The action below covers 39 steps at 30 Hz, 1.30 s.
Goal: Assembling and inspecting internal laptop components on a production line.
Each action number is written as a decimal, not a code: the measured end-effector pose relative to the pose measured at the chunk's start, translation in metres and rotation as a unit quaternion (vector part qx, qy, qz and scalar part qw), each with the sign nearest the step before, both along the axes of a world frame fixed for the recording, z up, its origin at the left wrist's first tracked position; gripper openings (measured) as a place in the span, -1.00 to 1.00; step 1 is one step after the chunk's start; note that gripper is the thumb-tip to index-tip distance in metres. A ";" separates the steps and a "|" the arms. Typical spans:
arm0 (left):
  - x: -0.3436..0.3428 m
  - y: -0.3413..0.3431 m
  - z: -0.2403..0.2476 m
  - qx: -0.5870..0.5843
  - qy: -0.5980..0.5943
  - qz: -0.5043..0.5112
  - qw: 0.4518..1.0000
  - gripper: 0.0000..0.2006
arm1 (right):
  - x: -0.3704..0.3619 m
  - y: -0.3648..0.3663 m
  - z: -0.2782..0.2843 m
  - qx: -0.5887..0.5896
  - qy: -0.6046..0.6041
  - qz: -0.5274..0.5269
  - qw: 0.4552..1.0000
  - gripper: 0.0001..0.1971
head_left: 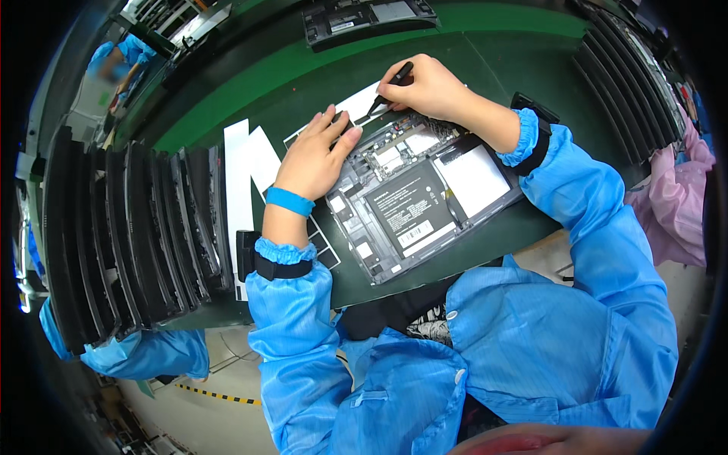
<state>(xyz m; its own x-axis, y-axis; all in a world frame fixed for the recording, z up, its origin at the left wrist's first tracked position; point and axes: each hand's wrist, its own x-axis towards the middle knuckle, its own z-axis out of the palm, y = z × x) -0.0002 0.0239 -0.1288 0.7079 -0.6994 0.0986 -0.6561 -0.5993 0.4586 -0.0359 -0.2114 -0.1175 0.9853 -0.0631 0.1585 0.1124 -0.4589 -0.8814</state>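
Note:
My right hand [426,85] grips a black marker pen [391,88], its tip down near a white paper sheet [362,103] at the far edge of an opened laptop base [364,199]. A black battery [406,208], a circuit board [390,157] and a silvery white panel [474,182] show inside the base. Over its far left corner lies my left hand [317,155], palm down with the fingers spread. Those fingertips reach the paper, and a small dark thing beside them is too hidden to name. A blue band [290,202] circles my left wrist.
Several dark laptop parts [136,235] stand in a row at the left, and another row [626,83] at the far right. White strips [237,182] lie left of my hand on the green table [523,68]. Another laptop base [369,19] sits at the back. People in blue and pink sleeves are nearby.

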 end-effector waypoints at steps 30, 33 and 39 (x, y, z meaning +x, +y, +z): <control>-0.049 -0.049 0.030 -0.163 0.215 0.088 0.959 -0.77 | -0.059 -0.050 0.009 0.286 0.053 0.099 0.952 -0.72; -0.043 -0.049 0.030 -0.152 0.260 0.092 0.949 -0.79 | -0.059 -0.050 0.009 0.275 0.039 0.092 0.956 -0.73; -0.040 -0.055 0.037 -0.154 0.335 0.097 0.924 -0.83 | -0.058 -0.048 0.005 0.245 0.029 0.089 0.965 -0.77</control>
